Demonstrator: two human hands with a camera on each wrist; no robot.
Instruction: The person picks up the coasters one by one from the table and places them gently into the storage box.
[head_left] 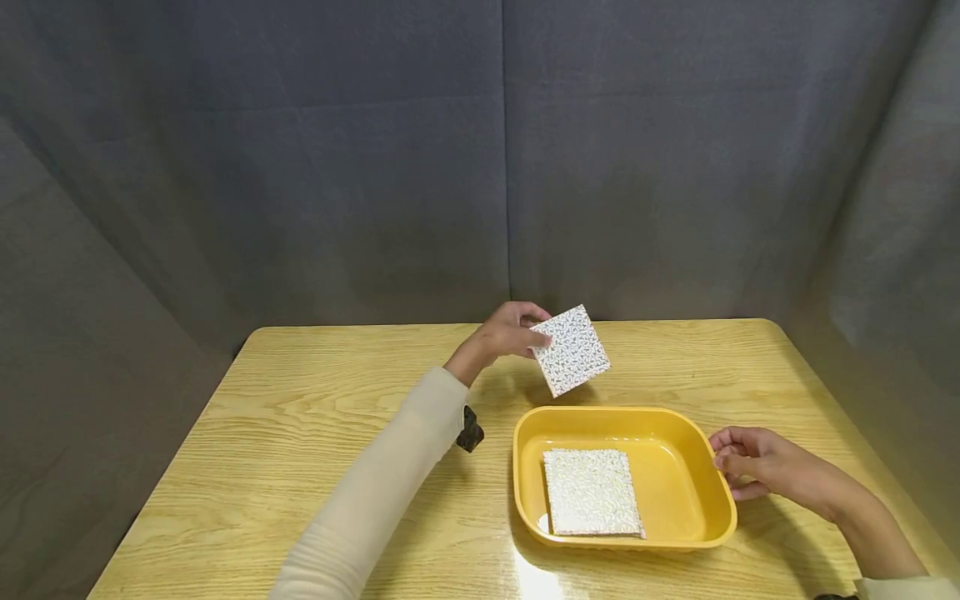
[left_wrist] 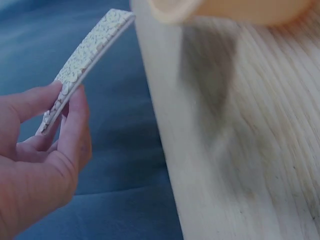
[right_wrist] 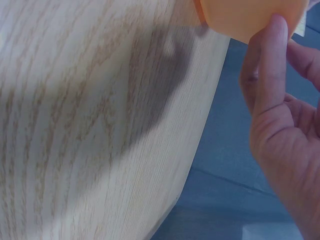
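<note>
My left hand [head_left: 510, 332] pinches a thin square white slab [head_left: 576, 354] by one corner, thumb on the speckled, pebbly face. The slab is held up tilted, above the table behind the tray. In the left wrist view its rough face [left_wrist: 95, 47] and flat, smooth backing show edge-on. A yellow rectangular tray [head_left: 678, 512] stands on the table, with a similar bumpy white slab [head_left: 594, 493] lying flat in its left half. At the tray's right end, my right hand [head_left: 772, 467] holds the rim between thumb and fingers. The right wrist view shows the index finger [right_wrist: 274, 65] along the outer wall.
The wood-grain table [head_left: 315, 417] extends left of the tray, with its rounded back edge near a dark grey curtain [head_left: 375, 183]. Curtain also hangs at both sides. A small black device [head_left: 470, 430] is at the left sleeve.
</note>
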